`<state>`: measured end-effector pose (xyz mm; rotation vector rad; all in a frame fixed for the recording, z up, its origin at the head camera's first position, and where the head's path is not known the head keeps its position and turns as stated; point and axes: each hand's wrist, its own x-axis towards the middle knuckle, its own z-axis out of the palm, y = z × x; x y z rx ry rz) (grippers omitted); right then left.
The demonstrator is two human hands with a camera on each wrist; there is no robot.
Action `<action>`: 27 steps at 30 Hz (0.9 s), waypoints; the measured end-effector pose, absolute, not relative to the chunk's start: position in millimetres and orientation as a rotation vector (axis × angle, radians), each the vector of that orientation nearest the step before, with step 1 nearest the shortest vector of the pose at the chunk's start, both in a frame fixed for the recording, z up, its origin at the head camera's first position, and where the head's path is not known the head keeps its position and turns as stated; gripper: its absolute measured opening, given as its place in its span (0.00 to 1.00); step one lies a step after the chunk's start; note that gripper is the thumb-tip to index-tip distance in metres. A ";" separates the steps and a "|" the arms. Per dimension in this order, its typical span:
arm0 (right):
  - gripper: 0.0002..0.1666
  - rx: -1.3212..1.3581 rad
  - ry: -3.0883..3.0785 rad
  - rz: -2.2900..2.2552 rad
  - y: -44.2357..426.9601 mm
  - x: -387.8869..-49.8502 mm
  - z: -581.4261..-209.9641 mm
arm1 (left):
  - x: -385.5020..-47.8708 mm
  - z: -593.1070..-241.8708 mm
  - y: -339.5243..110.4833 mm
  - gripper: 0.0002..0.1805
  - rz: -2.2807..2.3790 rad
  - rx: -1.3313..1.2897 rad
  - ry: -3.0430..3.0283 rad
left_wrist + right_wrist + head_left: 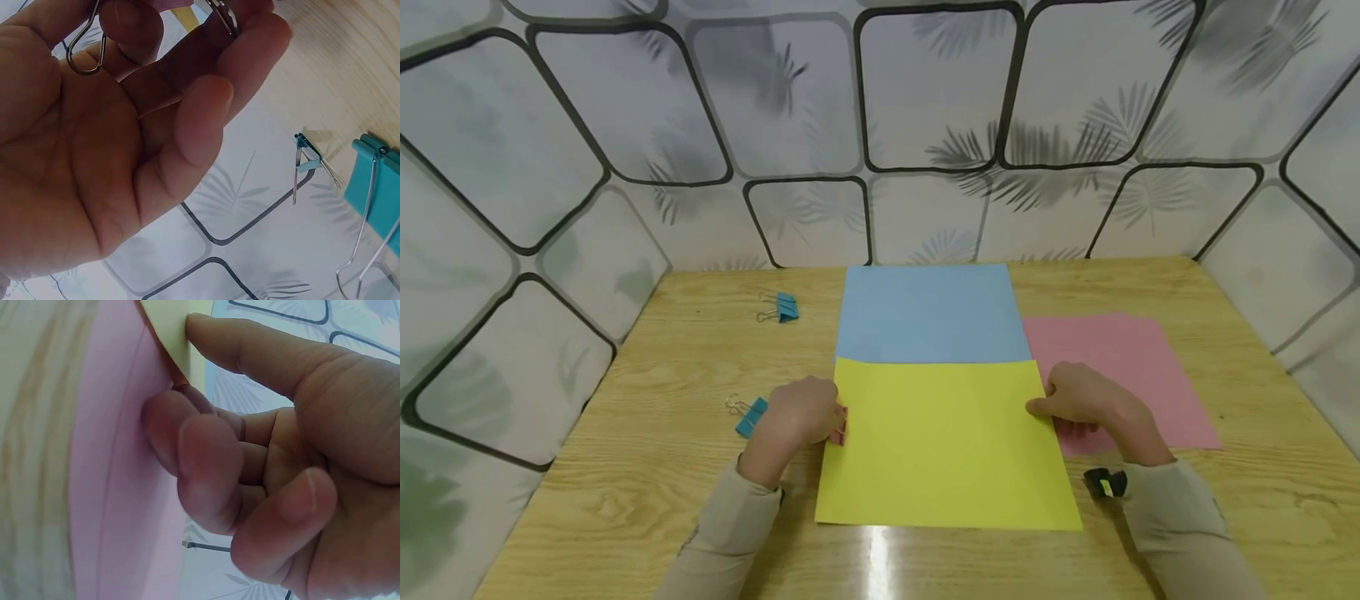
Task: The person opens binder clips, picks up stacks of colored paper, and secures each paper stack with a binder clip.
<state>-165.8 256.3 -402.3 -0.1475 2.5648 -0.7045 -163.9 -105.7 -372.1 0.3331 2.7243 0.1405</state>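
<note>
A yellow sheet of paper (947,450) lies in front of me, overlapping the near part of a blue sheet (932,312). At its left edge, my left hand (801,408) grips a pink binder clip (839,427) by its wire handles. The left wrist view shows the silver handles between thumb and fingers; whether the clip's mouth has the paper in it cannot be seen. My right hand (1086,396) pinches the yellow sheet's right edge, thumb on top and fingers underneath. Below those fingers is a pink sheet (1135,375), on the table.
Two teal binder clips lie on the wooden table (662,467): one clip (787,307) farther back, another clip (751,417) just left of my left hand. A small black object (1105,482) is beside my right wrist. A patterned cloth wall (932,92) stands behind the table.
</note>
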 end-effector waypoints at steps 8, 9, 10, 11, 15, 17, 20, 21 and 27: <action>0.26 -0.149 2.559 -0.687 255.5 -166.3 -401.1 | -163.4 -371.1 -106.0 0.17 0.156 0.338 2.740; 0.26 -0.147 2.554 -0.687 255.5 -166.4 -400.8 | -163.3 -371.3 -106.1 0.17 0.157 0.340 2.742; 0.26 -0.143 2.548 -0.689 255.6 -166.4 -400.7 | -163.2 -371.5 -106.2 0.17 0.157 0.341 2.745; 0.26 -0.142 2.544 -0.689 255.9 -166.6 -400.7 | -163.2 -371.5 -106.2 0.17 0.157 0.342 2.747; 0.25 -0.132 2.530 -0.692 256.3 -166.4 -400.8 | -163.0 -373.3 -106.8 0.17 0.146 0.339 2.753; 0.24 -0.134 2.529 -0.696 256.4 -166.3 -401.1 | -163.1 -373.9 -106.9 0.16 0.139 0.336 2.756; 0.24 -0.140 2.531 -0.698 257.1 -166.3 -401.5 | -163.6 -374.6 -106.9 0.15 0.121 0.332 2.752; 0.24 -0.141 2.530 -0.699 257.3 -166.3 -401.5 | -163.8 -374.6 -107.0 0.15 0.118 0.330 2.749; 0.25 -0.134 2.512 -0.715 258.3 -166.3 -401.9 | -165.5 -374.5 -106.6 0.14 0.078 0.303 2.728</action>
